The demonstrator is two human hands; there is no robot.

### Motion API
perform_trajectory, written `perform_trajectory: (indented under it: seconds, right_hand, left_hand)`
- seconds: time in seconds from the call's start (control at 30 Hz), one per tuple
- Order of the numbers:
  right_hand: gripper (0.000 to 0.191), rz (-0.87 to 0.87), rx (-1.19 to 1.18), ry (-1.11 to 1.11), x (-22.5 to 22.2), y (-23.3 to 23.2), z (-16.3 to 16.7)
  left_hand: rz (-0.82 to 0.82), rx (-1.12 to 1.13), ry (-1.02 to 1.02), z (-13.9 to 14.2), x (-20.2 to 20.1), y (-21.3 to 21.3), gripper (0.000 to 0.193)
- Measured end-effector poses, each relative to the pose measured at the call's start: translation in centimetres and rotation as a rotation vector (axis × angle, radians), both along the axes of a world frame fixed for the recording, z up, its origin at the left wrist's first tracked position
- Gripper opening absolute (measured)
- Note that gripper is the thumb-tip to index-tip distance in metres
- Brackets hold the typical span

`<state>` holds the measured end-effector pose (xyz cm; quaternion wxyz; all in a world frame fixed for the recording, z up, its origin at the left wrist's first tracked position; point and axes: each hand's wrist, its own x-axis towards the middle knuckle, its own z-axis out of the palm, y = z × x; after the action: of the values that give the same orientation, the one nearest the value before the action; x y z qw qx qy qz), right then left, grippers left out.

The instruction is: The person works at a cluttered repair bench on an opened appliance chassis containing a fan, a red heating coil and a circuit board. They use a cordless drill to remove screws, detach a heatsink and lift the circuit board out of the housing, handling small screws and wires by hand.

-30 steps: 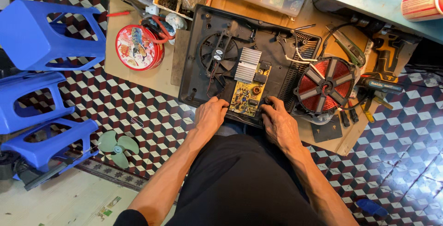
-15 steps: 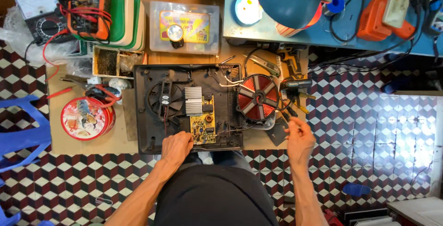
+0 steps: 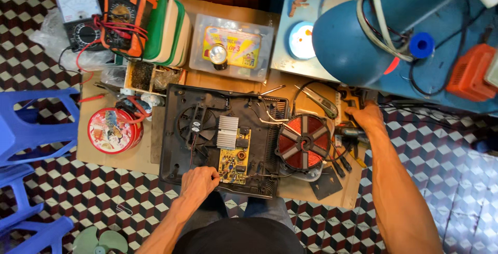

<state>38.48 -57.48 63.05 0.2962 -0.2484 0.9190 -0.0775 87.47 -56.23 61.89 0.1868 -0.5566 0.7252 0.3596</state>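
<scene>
An opened black induction cooker base (image 3: 176,145) lies on a low wooden board, showing a fan (image 3: 195,124), a silver heatsink (image 3: 226,132) and a yellow circuit board (image 3: 233,161). A red copper coil disc (image 3: 303,141) rests at its right edge. My left hand (image 3: 197,182) rests with curled fingers on the cooker's near edge beside the circuit board. My right hand (image 3: 364,116) reaches to the board's far right, over a cluster of dark-handled tools (image 3: 348,136); whether it grips one is hidden.
Two multimeters (image 3: 122,11) with red leads, a stack of trays and a clear plastic box (image 3: 231,47) sit at the back. A red round tin (image 3: 112,129) stands left. Blue stools (image 3: 31,129) are left, a blue cylinder (image 3: 363,31) and an orange tool behind right.
My right hand left the cooker's near edge and swung out to the tools at the far right. The left hand stayed on the cooker. The camera tilted up.
</scene>
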Motion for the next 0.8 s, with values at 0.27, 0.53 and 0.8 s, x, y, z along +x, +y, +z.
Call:
perform_trajectory:
  seconds: [0.27,0.53,0.8]
  right_hand:
    - [0.040,-0.194,-0.130,-0.440,-2.2,1.6,-0.6]
    - [0.034,-0.434,-0.198,-0.486,-2.2,13.7,1.5]
    - [0.038,-0.772,-0.638,-0.276,16.5,28.4,7.6]
  left_hand:
    - [0.068,0.016,-0.013,-0.2,-0.3,-0.2,0.015]
    - [-0.006,0.047,0.067,-0.4,0.3,-0.2,0.014]
    - [-0.217,0.093,0.247,-2.4,4.2,-0.4,0.018]
